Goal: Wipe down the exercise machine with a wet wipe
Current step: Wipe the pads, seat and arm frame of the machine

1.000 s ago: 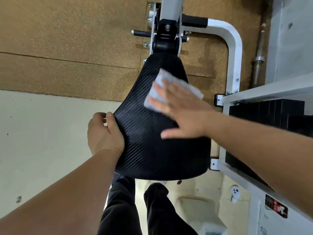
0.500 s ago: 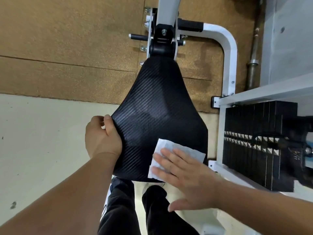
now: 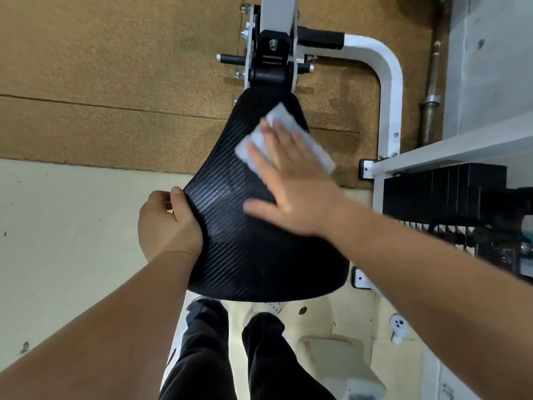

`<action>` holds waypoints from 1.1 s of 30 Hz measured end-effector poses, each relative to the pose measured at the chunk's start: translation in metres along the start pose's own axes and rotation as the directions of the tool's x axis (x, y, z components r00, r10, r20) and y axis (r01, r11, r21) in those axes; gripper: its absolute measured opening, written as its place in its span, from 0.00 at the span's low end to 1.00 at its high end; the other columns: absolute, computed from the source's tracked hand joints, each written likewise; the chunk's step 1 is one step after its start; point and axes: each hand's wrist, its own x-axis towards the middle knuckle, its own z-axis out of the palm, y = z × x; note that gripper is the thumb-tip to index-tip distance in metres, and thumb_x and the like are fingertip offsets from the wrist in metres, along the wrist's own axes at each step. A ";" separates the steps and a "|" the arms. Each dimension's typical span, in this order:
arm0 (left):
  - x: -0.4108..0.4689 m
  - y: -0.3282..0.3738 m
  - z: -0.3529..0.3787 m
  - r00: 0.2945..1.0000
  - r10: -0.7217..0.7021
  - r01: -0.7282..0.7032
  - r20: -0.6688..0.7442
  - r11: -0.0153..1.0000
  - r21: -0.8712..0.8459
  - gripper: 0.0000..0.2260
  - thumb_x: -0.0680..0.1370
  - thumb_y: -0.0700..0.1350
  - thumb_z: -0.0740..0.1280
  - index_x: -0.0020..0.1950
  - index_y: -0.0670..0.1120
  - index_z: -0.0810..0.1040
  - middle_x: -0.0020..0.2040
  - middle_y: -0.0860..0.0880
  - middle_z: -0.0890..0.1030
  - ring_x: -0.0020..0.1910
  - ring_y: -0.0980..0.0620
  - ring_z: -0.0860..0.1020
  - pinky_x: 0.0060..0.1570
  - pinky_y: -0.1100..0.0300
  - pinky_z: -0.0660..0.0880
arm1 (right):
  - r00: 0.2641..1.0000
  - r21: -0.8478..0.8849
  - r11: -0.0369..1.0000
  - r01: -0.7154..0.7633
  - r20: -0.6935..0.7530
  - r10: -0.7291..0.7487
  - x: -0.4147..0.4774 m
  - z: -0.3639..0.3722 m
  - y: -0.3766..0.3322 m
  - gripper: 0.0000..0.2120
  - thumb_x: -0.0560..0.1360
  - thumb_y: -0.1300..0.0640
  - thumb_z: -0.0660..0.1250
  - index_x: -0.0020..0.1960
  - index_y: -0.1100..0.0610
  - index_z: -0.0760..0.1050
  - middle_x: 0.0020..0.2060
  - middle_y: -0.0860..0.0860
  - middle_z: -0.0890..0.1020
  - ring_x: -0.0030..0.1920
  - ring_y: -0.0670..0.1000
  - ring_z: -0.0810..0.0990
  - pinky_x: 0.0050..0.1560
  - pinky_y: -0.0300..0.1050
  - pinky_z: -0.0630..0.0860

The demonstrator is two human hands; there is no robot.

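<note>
The black textured seat pad (image 3: 253, 255) of the exercise machine fills the middle of the head view, narrow end away from me, bolted to a white frame post (image 3: 278, 13). My right hand (image 3: 291, 192) lies flat with fingers spread on the pad's upper right part, pressing a white wet wipe (image 3: 284, 140) against it; the wipe sticks out beyond my fingertips. My left hand (image 3: 167, 226) grips the pad's left edge, thumb on top and fingers curled underneath. Both hands look slightly blurred.
A curved white frame tube (image 3: 389, 90) and a black weight stack (image 3: 450, 194) stand to the right of the pad. A steel bar (image 3: 431, 90) leans at the wall. My dark trouser legs (image 3: 230, 356) are below the pad. The floor is brown matting and pale concrete.
My right hand has slid the wipe from the pad's near right edge back up to its narrow far end. My left hand has kept its grip on the left edge.
</note>
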 end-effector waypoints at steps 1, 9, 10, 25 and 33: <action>0.000 -0.001 0.000 1.000 -0.007 0.007 0.008 1.000 -0.007 0.18 0.82 0.57 0.54 0.49 0.44 0.74 0.48 0.46 0.78 0.47 0.44 0.74 0.48 0.53 0.66 | 0.999 -0.005 1.000 0.021 -0.031 -0.021 -0.031 0.015 -0.015 0.49 0.77 0.24 0.46 0.84 0.57 0.44 0.82 0.63 0.39 0.82 0.62 0.35 0.81 0.62 0.41; 0.003 -0.004 0.001 0.999 -0.027 0.027 0.039 1.000 -0.010 0.21 0.81 0.60 0.52 0.49 0.45 0.74 0.49 0.45 0.80 0.49 0.41 0.77 0.53 0.46 0.73 | 0.995 0.008 0.997 0.076 -0.066 -0.075 -0.136 0.066 -0.039 0.43 0.79 0.27 0.50 0.84 0.55 0.53 0.83 0.62 0.50 0.83 0.64 0.47 0.79 0.65 0.53; 0.004 -0.005 0.002 0.999 -0.024 0.024 0.040 1.000 -0.009 0.22 0.81 0.61 0.51 0.50 0.45 0.74 0.50 0.44 0.80 0.50 0.41 0.77 0.54 0.44 0.74 | 0.996 0.005 1.000 0.031 -0.089 -0.030 -0.114 0.058 -0.027 0.44 0.79 0.26 0.48 0.84 0.55 0.51 0.82 0.63 0.49 0.82 0.64 0.45 0.80 0.65 0.51; 0.002 -0.003 0.000 0.999 -0.016 0.015 0.037 1.000 0.023 0.18 0.83 0.58 0.52 0.52 0.46 0.73 0.52 0.45 0.79 0.50 0.42 0.76 0.50 0.50 0.68 | 0.948 0.144 0.947 -0.286 -0.098 0.302 -0.086 0.051 -0.054 0.46 0.78 0.27 0.47 0.84 0.58 0.48 0.83 0.63 0.44 0.83 0.61 0.39 0.81 0.62 0.47; -0.006 0.027 -0.012 0.981 0.192 -0.186 0.015 0.923 0.337 0.16 0.83 0.49 0.55 0.67 0.45 0.71 0.63 0.41 0.76 0.61 0.36 0.74 0.60 0.40 0.71 | 0.883 0.281 0.870 -0.404 -0.130 0.452 -0.056 0.035 -0.043 0.47 0.79 0.27 0.44 0.84 0.60 0.47 0.82 0.66 0.44 0.82 0.63 0.39 0.81 0.62 0.43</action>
